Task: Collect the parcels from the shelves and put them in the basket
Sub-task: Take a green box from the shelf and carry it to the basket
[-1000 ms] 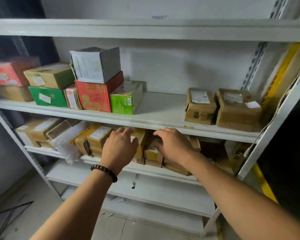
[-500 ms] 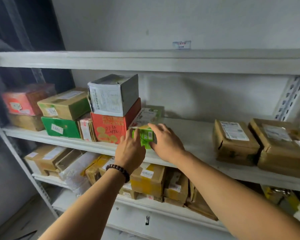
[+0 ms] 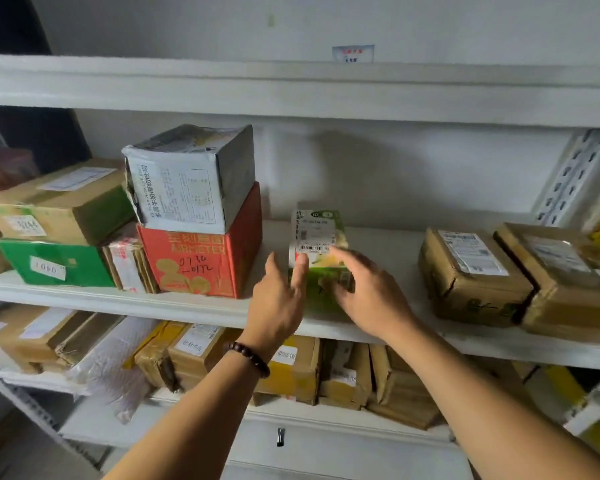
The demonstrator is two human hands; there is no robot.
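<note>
Both forearms reach forward from the lower edge of the view. A dark bead bracelet [image 3: 248,358] sits on the left wrist.

The left hand [image 3: 274,306] is open. Its fingers are straight and point upward, and the fingertips lie against the left edge of the green carton [image 3: 317,230]. The right hand [image 3: 371,299] is also open. Its fingers [image 3: 338,252] are spread and only lightly bent across the carton's front and right side; this part is motion-blurred, and no closed grip is visible.

The green carton stands between the two hands on the middle shelf [image 3: 187,306], just beyond the fingertips. It carries a white barcode label on top.

Below the hands, taped brown parcels [image 3: 291,372] fill the lower shelf.

Left of the left hand, apart from the carton, stands a red box [image 3: 194,261] with handwritten numbers, and a grey-and-white printed box [image 3: 184,181] is stacked on it. Further left lies a flat green box [image 3: 49,265]. Right of the right hand, well apart from the carton, two brown taped parcels [image 3: 471,275] sit touching side by side.

Beyond the carton is the white back wall. The upper shelf [image 3: 291,95] runs overhead, with a small paper tag [image 3: 353,53] on the wall above it.
</note>
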